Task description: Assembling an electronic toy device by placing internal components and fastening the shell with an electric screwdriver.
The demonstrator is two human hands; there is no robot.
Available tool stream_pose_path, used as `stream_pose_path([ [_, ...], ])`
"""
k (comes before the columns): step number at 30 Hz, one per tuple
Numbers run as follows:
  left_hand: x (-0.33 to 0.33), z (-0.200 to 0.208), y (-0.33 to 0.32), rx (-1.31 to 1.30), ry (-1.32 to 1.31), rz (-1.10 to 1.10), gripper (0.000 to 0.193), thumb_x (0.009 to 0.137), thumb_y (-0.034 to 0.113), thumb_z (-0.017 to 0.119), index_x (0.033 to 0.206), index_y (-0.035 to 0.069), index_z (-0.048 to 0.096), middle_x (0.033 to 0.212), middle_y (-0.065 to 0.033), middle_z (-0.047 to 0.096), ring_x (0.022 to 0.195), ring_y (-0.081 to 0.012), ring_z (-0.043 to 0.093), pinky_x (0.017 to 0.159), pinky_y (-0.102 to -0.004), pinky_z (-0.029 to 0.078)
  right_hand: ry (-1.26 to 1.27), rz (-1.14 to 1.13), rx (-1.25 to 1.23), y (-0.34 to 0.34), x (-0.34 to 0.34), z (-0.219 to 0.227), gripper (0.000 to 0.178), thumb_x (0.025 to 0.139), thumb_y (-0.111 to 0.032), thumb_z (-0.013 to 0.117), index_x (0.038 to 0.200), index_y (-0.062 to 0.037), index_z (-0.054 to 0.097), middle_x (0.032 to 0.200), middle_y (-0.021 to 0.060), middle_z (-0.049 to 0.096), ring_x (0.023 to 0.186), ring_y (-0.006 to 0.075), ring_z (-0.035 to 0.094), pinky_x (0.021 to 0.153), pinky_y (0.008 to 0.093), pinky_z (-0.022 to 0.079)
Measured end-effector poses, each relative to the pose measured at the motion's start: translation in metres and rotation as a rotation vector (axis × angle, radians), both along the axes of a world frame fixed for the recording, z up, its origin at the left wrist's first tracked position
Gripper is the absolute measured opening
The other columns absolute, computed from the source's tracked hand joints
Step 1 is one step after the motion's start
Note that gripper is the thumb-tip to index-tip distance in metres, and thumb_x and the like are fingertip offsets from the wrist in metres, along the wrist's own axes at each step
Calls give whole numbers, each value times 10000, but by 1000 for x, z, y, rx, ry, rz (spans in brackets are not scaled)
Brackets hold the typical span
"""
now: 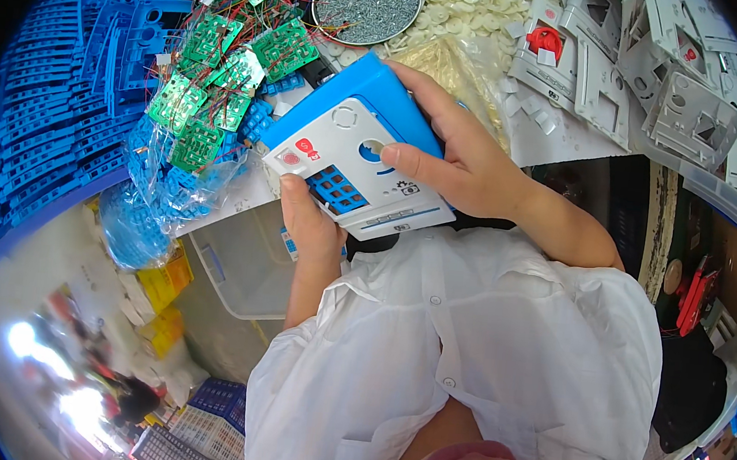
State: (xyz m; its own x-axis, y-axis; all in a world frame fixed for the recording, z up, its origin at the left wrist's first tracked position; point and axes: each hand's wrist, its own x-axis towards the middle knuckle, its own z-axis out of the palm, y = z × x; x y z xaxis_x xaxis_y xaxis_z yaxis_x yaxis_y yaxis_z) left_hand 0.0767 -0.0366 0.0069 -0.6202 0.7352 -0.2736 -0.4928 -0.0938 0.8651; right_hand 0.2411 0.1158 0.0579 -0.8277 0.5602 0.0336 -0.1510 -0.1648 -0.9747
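A boxy plastic case [402,113], blue with a white front panel [341,148], is held tilted between my two hands above the near edge of the table. The panel has a round opening, small red marks and a window through which a blue keypad [337,190] shows. My left hand [309,224] grips the lower left corner, thumb on the panel; its other fingers are hidden underneath. On the right side, my right hand [452,145] clasps the case, its thumb beside the round opening and its fingers over the blue far side.
Green circuit boards [214,38] with thin wires lie heaped beyond my left hand. Stacked blue plastic parts [52,111] fill the left. Farther back are a round tray of small metal pieces [368,4] and pale discs [470,5]; white panels [694,119] pile up at right.
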Motion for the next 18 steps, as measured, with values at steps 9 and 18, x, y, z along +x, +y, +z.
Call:
stream_pose_path([
  [9, -1, 4, 0, 90, 22, -50, 642, 1055, 408, 571, 1505, 2, 358, 1404, -189, 573, 1235, -279, 632, 1033, -425, 537, 24, 23, -31, 3, 1, -1, 757, 1017, -156, 638, 1608, 28, 203, 1505, 157, 462, 1359, 215, 480, 1118, 351, 412],
  [18, -3, 2, -8, 85, 93, -53, 641, 1048, 410, 587, 1483, -6, 368, 1385, -188, 587, 1216, -268, 639, 1022, -411, 536, 58, 60, -228, 5, -2, -2, 768, 1005, -141, 663, 1607, 8, 210, 1497, 155, 475, 1361, 219, 491, 1116, 369, 428],
])
